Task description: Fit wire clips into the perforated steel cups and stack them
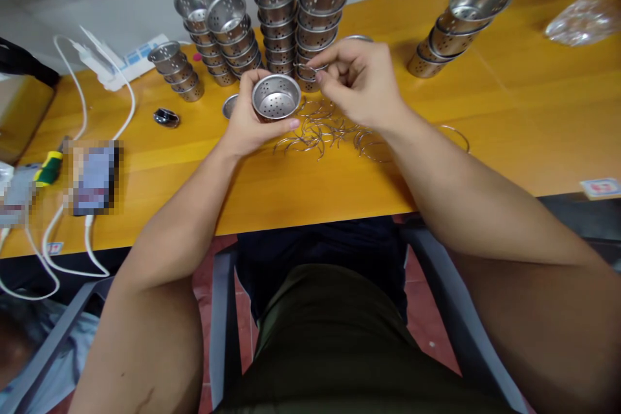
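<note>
Now, there's table (301, 200) underneath, tall stacks of cups (279, 14) standing behind the single cup (276, 98) my left hand (247, 121) clasps round its side, loose wires (317, 133) right of that cup, and, also to its right, my right hand (369, 77) pinching one thin wire (305, 67).

Left hand (242, 119) in C-grip, thumb (279, 127) on body side of its fingers (248, 83). Right hand (366, 81) near them, pinching. Bare forearms (189, 200) angle inward behind fingers.
</note>
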`<action>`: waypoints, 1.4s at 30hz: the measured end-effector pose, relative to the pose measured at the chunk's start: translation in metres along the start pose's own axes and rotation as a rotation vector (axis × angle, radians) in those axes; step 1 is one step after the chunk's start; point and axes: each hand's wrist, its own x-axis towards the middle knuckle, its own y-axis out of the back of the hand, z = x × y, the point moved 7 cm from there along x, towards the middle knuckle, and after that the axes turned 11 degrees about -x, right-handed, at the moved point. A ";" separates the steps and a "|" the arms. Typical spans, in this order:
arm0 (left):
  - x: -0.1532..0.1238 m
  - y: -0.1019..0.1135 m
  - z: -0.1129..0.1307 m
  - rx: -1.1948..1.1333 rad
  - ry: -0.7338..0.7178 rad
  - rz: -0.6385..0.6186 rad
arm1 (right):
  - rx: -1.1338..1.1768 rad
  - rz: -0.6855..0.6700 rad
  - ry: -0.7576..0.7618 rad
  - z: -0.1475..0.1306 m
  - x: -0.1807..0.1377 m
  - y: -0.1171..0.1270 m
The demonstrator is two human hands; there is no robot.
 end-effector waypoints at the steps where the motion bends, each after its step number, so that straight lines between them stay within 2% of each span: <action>1: 0.000 -0.001 0.003 0.009 -0.021 -0.004 | -0.020 -0.002 0.003 0.000 0.000 -0.002; 3: 0.001 -0.006 0.007 0.012 -0.028 -0.031 | -0.083 -0.010 0.004 -0.001 -0.002 -0.004; 7: -0.001 -0.014 0.000 0.019 0.059 -0.074 | -0.220 -0.012 0.012 -0.008 -0.005 -0.002; 13: -0.005 -0.020 -0.005 0.001 0.107 -0.067 | -0.393 -0.084 -0.071 -0.012 -0.007 -0.003; 17: -0.005 -0.022 -0.004 0.034 0.117 -0.059 | -0.467 -0.117 -0.053 -0.015 -0.006 -0.006; 22: -0.005 -0.028 -0.001 0.028 0.062 -0.106 | -0.467 -0.104 -0.046 -0.014 -0.004 -0.008; 27: -0.007 -0.034 0.007 0.100 0.075 -0.142 | -0.499 -0.082 -0.066 -0.019 -0.008 -0.012; 37: -0.003 -0.045 0.028 0.156 0.064 -0.076 | -0.428 -0.044 -0.058 -0.028 -0.009 -0.030; 42: -0.003 -0.043 0.031 0.133 0.083 -0.076 | -0.322 -0.059 -0.075 -0.025 -0.009 -0.023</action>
